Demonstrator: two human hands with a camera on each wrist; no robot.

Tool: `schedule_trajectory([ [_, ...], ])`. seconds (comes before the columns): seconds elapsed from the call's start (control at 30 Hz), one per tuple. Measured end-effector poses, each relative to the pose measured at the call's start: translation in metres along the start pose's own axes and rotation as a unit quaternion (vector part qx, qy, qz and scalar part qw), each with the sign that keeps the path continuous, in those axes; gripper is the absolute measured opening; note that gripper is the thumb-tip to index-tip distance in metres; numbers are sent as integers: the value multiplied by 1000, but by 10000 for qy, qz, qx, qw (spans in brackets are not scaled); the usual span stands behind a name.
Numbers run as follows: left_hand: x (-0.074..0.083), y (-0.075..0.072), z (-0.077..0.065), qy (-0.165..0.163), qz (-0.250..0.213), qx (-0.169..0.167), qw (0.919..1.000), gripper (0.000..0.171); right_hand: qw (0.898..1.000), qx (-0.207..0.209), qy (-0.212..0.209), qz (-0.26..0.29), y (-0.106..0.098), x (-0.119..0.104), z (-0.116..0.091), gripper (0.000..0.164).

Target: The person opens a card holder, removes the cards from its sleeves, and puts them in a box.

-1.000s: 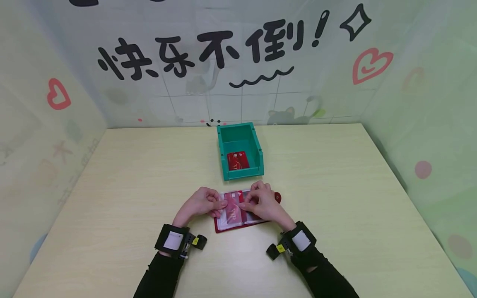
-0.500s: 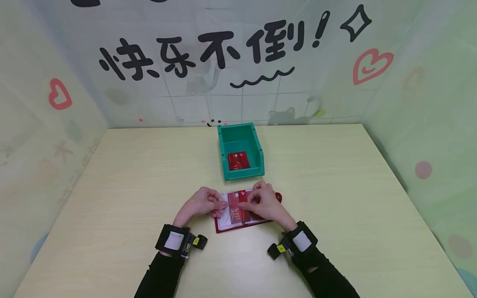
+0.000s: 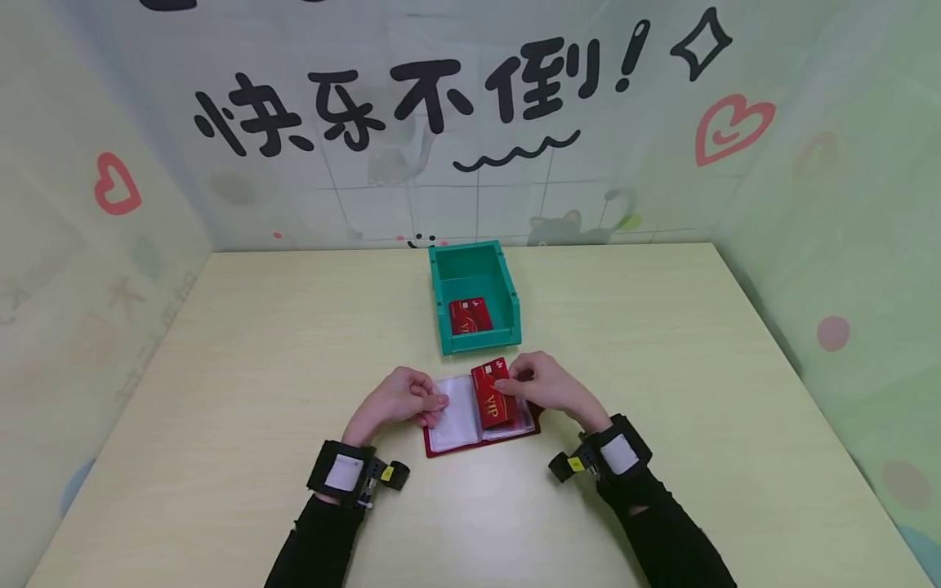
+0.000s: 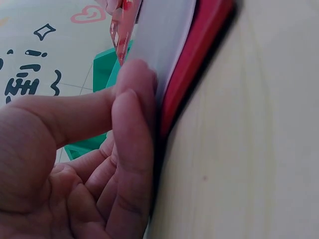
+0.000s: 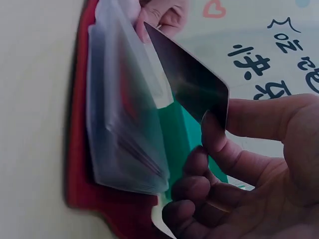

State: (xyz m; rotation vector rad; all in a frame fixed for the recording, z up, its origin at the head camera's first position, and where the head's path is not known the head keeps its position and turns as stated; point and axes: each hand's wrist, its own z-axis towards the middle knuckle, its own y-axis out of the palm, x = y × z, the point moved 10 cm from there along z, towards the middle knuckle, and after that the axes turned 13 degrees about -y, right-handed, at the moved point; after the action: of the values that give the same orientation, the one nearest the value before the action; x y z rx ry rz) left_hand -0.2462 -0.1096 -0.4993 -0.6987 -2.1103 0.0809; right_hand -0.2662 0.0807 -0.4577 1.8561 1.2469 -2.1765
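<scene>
A red-covered card holder (image 3: 450,415) lies spread out on the table, its clear sleeves (image 5: 107,114) showing in the right wrist view. My left hand (image 3: 408,398) pinches the left edge of the sleeves between thumb and index finger; the left wrist view shows this grip close up. Between thumb and fingers my right hand (image 3: 547,384) holds a red VIP card (image 3: 490,394) by its right edge. The card is tilted above the holder's right half, and its dark back faces the right wrist camera. Part of the holder's right side is hidden by the card and hand.
Beyond the card holder stands a teal open-topped bin (image 3: 478,341) with red card stock (image 3: 470,316) in its near end. A printed backdrop (image 3: 382,196) rises behind the wooden table (image 3: 294,327) and along its sides.
The red card, earlier seen under the clear sleeve, has come out of it. My right hand has moved to the right and now holds the card. My left hand has stayed put.
</scene>
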Motion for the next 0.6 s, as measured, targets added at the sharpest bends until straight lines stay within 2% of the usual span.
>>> schedule_trajectory([
  [0.07,0,0,0,2,-18,-6,10000,16,10000,-23,17,-3,-7,-2,2,21],
  [0.23,0,0,0,42,-47,-15,10000,16,9996,254,85,55,-24,-10,14,22],
  [0.47,-1,1,0,53,-38,-10,10000,15,9955,814,-21,-489,-47,-29,35,21],
  [0.6,0,1,0,34,-5,-2,10000,16,9920,971,-51,-799,-54,-37,50,20],
])
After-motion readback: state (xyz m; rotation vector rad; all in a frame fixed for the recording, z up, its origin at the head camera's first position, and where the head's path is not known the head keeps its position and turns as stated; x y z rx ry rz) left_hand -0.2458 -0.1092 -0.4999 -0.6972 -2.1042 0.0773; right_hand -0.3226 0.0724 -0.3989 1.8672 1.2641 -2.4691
